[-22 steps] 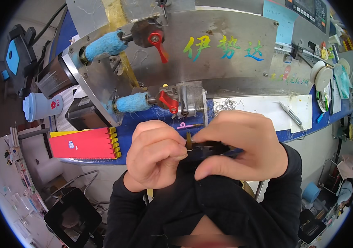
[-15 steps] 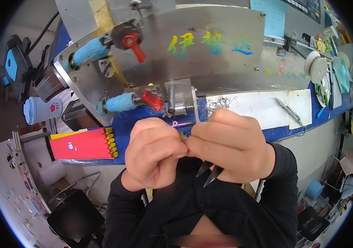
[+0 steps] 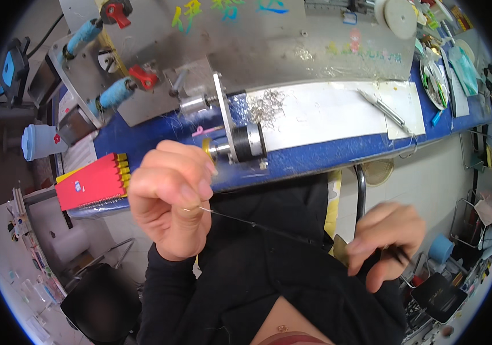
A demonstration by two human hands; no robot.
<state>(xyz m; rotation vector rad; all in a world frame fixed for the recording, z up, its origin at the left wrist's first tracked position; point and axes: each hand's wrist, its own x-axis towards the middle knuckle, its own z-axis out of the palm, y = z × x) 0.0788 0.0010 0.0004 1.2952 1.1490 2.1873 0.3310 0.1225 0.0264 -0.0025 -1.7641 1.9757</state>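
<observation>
My left hand (image 3: pixel 171 198) is closed in a pinch at the near edge of the blue-covered bench, the fingertips on a thin strand (image 3: pixel 240 219). From there the strand runs taut and slanting down across my dark clothing toward the right, and its far end is lost to sight. Well to the right, my right hand (image 3: pixel 387 238) is smeared by motion. A dark two-pointed tool (image 3: pixel 400 254) shows in it, partly hidden by the fingers. Just beyond my left fingers sits a small motor-like unit (image 3: pixel 249 144) with a black body, a metal shaft and a yellow ring.
A metal machine (image 3: pixel 159 63) with red levers and blue-wrapped rods fills the back. White paper (image 3: pixel 315 118) carries loose wire-like scraps (image 3: pixel 266 106) and a silver pen-like tool (image 3: pixel 384 109). At the left are a red folder (image 3: pixel 90 187) and a blue-lidded cup (image 3: pixel 42 142).
My hands were together at the middle. Now my right hand has swung away right and down, the strand has come into sight, and the view has shifted, showing the black-bodied unit.
</observation>
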